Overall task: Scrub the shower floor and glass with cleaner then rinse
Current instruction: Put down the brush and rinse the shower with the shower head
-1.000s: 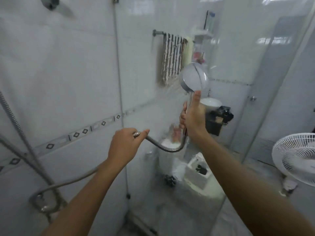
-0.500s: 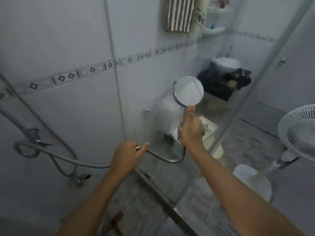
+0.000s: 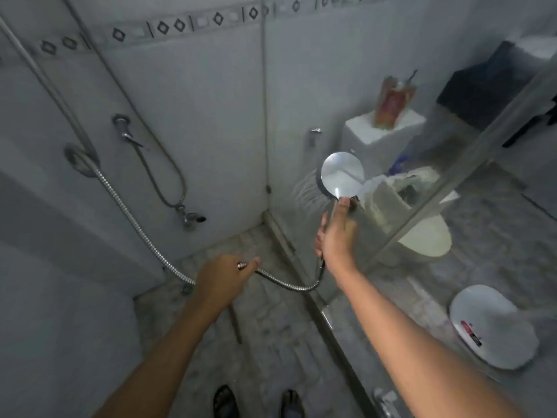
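The work looks to be in its rinsing stage. The right hand (image 3: 336,236) is clenched around the handle of the shower head (image 3: 342,173), whose chrome back faces the camera, and a fan of water sprays from it toward the lower part of the glass panel (image 3: 304,122) near the corner. The left hand (image 3: 221,280) is closed on the metal hose (image 3: 129,218), holding a slack loop of it clear between the two hands. No scrubbing tool or cleaner bottle is in either hand, so I judge the scrubbing is finished or set aside; the blur keeps me from telling whether foam remains. The glass is streaked wet where the spray lands. What seems left is the rest of the glass and the mottled shower floor (image 3: 271,342), which lies underfoot inside the metal threshold track (image 3: 319,309).

Around this, a second, thinner hose with a small sprayer (image 3: 193,218) hangs on the tiled wall (image 3: 196,101). Beyond the glass stand a toilet (image 3: 422,236) with a packet (image 3: 391,104) on its tank, and a white fan base (image 3: 494,327) on the outer floor. A dark stick-like object (image 3: 235,324) lies on the shower floor below the left hand; what it is cannot be told. The person's sandalled feet (image 3: 226,401) stand on floor yet to be rinsed, and the hose loop could snag there.
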{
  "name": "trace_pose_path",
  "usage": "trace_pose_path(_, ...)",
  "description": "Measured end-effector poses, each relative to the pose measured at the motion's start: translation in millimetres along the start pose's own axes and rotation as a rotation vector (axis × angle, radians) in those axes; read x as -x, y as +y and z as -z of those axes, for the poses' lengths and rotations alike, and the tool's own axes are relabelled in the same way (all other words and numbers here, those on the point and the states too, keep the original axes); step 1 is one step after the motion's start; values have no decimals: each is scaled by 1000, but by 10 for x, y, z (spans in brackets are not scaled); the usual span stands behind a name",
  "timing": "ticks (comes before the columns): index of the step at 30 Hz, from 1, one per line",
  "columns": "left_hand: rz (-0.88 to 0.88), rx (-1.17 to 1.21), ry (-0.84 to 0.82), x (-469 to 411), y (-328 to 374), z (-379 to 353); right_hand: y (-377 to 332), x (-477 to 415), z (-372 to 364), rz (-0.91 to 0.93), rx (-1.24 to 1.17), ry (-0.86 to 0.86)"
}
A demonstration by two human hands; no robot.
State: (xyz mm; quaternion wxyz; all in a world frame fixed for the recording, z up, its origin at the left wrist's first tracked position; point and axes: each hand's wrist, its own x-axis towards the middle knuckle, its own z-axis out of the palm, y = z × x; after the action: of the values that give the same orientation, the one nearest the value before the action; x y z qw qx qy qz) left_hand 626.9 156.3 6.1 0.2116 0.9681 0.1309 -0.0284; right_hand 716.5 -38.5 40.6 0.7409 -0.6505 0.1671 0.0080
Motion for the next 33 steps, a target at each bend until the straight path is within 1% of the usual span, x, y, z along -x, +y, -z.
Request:
trace_pose_path(3, 80, -49, -27, 260, -382, -51, 354, 141, -197, -101, 12, -90)
trace_pose_path(6, 155, -87, 9, 504, -764, -77, 689, 310, -453, -191, 42, -207)
trace_pose_path(8, 201, -71, 15, 655, -927, -65, 857, 425, -588, -243, 36, -250)
trace_pose_path(11, 317, -5, 11, 947, -1225, -82, 1140, 697, -833, -325, 74, -306)
trace_pose_path(13, 395, 41, 26, 1233, -1503, -169, 1348, 922, -970, -380, 114, -366)
trace_pose_path(16, 505, 114, 30, 1661, -1827, -242, 1612, 1233, -1094, -458, 113, -440)
trace_pose_path(18, 543, 97, 50, 1899, -1980, -242, 1780, 1454, -1158, -538, 98, -478)
trace_pose_path(24, 645, 51, 43, 2451, -2334, -266, 2224, 2116, -1273, -797, 99, -513)
trace_pose_path(29, 685, 11, 1, 2789, -2469, -374, 2452, 2428, -1262, -830, 142, -551)
trace_pose_path(33, 718, 9, -22, 2875, -2499, -461, 2547, 2528, -1209, -828, 165, -533)
